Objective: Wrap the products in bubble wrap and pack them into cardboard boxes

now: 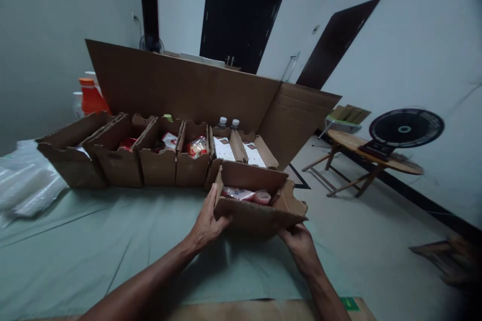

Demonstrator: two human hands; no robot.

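Observation:
Between my two hands is an open cardboard box [256, 214], tilted, at the right part of the table. Inside it lie a clear plastic package [238, 193] and a pinkish rolled item [261, 197] whose kind I cannot make out. My left hand [209, 220] grips the box's left end, thumb along the near side. At the lower right corner, my right hand [299, 243] holds the box from beneath, some fingers hidden. Just behind stands a row of similar cardboard boxes [158, 168], several with red packages [198, 146], two with white cartons [223, 149].
A tall cardboard panel [181, 80] stands behind the row. Plastic bags [32, 180] lie at the left edge of the green-covered table [90, 241]. An orange bottle [92, 96] and two white-capped bottles [223, 121] stand behind the boxes. A fan [404, 129] rests on a wooden table at right.

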